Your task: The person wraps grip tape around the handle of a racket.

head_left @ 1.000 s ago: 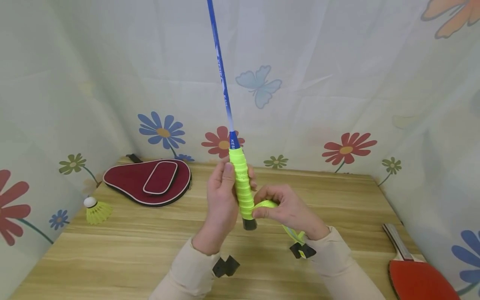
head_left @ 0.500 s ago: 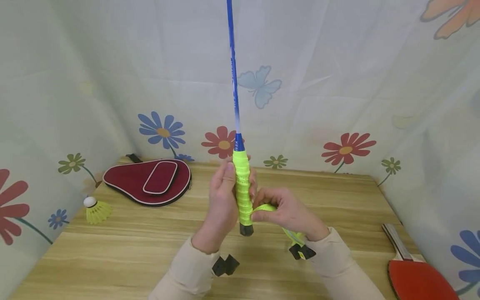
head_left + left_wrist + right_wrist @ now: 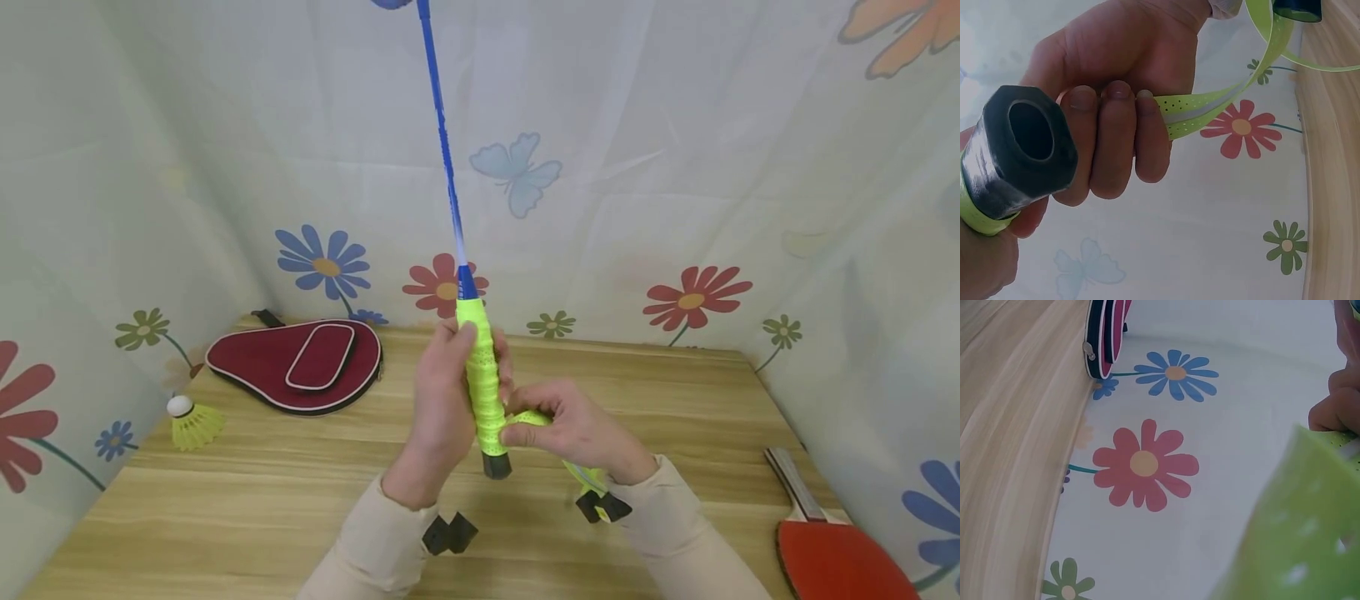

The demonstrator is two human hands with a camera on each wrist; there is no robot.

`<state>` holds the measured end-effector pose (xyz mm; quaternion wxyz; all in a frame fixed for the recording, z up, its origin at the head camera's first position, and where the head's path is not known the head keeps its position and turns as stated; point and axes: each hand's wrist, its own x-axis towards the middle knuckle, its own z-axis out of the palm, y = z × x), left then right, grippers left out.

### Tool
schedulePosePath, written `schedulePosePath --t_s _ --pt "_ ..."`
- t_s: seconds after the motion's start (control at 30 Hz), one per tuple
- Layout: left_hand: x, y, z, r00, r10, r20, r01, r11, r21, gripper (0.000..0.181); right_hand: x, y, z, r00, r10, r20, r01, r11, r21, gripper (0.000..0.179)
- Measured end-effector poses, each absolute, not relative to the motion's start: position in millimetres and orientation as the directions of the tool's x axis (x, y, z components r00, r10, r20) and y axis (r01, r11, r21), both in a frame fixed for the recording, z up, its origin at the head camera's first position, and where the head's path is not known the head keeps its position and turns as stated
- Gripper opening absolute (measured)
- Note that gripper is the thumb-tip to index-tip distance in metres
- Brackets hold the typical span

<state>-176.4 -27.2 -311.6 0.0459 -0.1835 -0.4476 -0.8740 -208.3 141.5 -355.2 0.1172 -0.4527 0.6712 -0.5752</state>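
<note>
A blue badminton racket [image 3: 444, 150] stands nearly upright in the head view, its top beyond the frame edge. Yellow-green perforated grip tape [image 3: 483, 383] covers its handle in overlapping turns, leaving the black butt end [image 3: 497, 465] bare. My left hand [image 3: 442, 400] grips the handle from the left, thumb along its upper part. Close to the butt, my right hand [image 3: 581, 429] pinches the loose length of tape. In the left wrist view, the right hand's curled fingers [image 3: 1110, 144] hold the tape strip [image 3: 1204, 111], which trails away behind. Blurred tape [image 3: 1304, 531] fills the right wrist view's lower corner.
On the wooden table [image 3: 225, 517] lie a dark red paddle case [image 3: 255, 362] at back left, a yellow shuttlecock [image 3: 197, 423] at left and a red table tennis paddle [image 3: 840, 558] at right. A flowered curtain [image 3: 600, 208] encloses the back and sides.
The racket shaft swings right, then back left, and a bit of its head now shows at the top. The left thumb has shifted onto the tape's front. The right hand keeps its pinch near the butt.
</note>
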Motion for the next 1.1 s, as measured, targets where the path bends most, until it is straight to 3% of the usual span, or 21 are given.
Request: schedulePosePath --t_s 0.17,0.4,0.63,1.1 --pt "-176.6 -24.3 -313.1 -0.947 -0.014 0.322 0.284 -0.508 0.813 0.026 -207.6 140.1 -356.3 -0.582 -0.723 0.373 -0.492 -0.053 -0.869 0.015" --pt "-176.2 -23.6 -315.9 -0.925 -0.112 0.363 0.375 -0.432 0.82 0.031 -205.6 139.7 -355.7 -0.607 -0.715 0.346 -0.469 -0.029 -0.883 0.015" --pt "-175.4 -24.3 -317.9 -0.905 -0.143 0.401 0.416 -0.5 0.76 0.031 -204.8 140.1 -353.6 -0.603 -0.725 0.333 -0.439 -0.047 -0.897 0.016" --pt "-175.6 -26.2 -316.7 -0.923 -0.131 0.362 0.365 -0.596 0.715 0.017 -206.2 143.3 -353.8 -0.631 -0.723 0.281 -0.39 -0.018 -0.921 0.017"
